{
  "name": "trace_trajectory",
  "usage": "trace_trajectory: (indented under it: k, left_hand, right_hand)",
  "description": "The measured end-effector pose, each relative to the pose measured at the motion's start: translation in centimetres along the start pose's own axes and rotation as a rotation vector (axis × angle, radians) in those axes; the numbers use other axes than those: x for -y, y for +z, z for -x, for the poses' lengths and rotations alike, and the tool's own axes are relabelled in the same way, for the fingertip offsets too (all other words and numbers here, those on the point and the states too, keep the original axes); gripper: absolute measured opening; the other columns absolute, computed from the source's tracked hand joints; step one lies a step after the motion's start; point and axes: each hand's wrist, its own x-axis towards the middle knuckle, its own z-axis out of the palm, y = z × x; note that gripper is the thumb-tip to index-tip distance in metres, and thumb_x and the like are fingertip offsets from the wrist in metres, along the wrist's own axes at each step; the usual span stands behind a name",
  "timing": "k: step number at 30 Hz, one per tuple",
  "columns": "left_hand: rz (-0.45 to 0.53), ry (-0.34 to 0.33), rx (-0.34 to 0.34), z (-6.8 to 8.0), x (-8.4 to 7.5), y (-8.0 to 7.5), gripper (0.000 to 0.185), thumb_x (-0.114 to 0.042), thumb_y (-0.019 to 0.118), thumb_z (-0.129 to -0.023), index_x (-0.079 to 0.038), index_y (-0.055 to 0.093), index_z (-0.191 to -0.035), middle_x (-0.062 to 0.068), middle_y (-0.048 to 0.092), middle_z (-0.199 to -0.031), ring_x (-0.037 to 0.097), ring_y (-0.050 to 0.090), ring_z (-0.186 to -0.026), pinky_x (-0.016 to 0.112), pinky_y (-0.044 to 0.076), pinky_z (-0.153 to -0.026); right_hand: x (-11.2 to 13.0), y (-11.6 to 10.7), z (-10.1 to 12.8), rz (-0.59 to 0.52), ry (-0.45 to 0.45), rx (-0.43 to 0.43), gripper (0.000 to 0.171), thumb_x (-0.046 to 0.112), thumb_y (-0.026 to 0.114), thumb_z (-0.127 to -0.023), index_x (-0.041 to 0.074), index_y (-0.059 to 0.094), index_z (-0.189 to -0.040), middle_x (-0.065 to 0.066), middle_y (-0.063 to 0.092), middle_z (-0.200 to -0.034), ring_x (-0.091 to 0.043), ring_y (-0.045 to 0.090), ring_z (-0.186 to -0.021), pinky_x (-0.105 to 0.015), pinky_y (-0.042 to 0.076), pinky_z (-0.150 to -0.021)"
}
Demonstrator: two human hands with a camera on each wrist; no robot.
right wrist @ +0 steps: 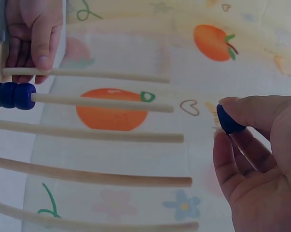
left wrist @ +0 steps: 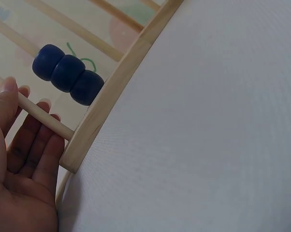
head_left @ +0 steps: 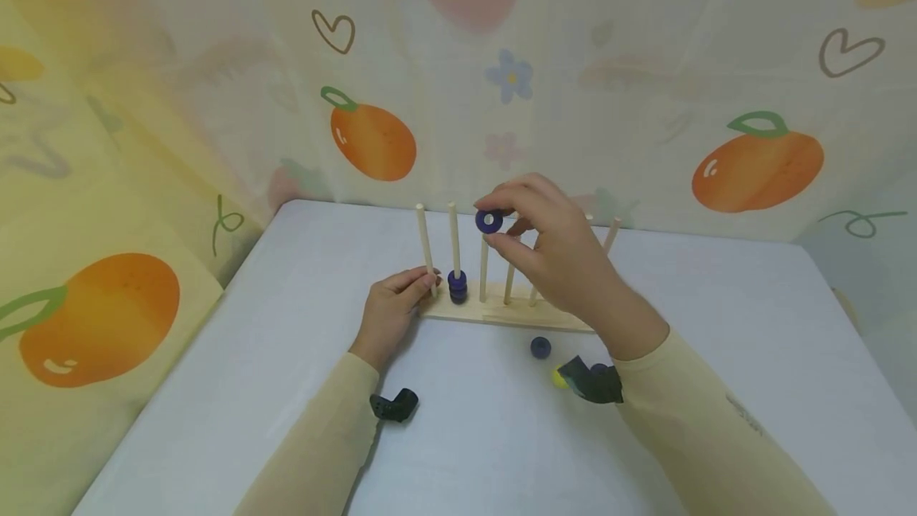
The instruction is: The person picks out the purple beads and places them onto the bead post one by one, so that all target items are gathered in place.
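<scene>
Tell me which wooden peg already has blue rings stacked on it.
The second peg from the left: three blue rings sit at its foot. The other pegs are bare, including the leftmost peg the left hand touches.

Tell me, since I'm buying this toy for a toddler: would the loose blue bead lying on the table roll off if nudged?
Probably, if tipped on edge: the loose blue bead looks round and ring-shaped like the one the right hand pinches. Lying flat it would more likely slide on the smooth white table. It looks small and light, so easily knocked.

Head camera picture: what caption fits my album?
Right hand pinches a blue ring above the pegs while left hand steadies the wooden rack.
</scene>
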Motion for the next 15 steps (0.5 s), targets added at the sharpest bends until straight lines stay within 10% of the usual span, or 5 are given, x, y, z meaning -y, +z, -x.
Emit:
trace_trajectory:
  k: [15]
  left_hand:
    - [0.014, -0.019, -0.003, 0.0, -0.3, -0.1, 0.032, -0.043, 0.069, -0.086, -0.019, 0.074, -0.107, -0.001, 0.071, -0.104, 0.016, 0.062, -0.103, 0.029, 0.050, -0.087]
  right_hand:
    - [-1.8, 3.2, -2.4, 0.087, 0.207, 0.093, 0.027, 0.006, 0.069, -0.089, 0.012, 0.064, -0.115, 0.006, 0.054, -0.111, -0.008, 0.052, -0.096, -0.022, 0.050, -0.071]
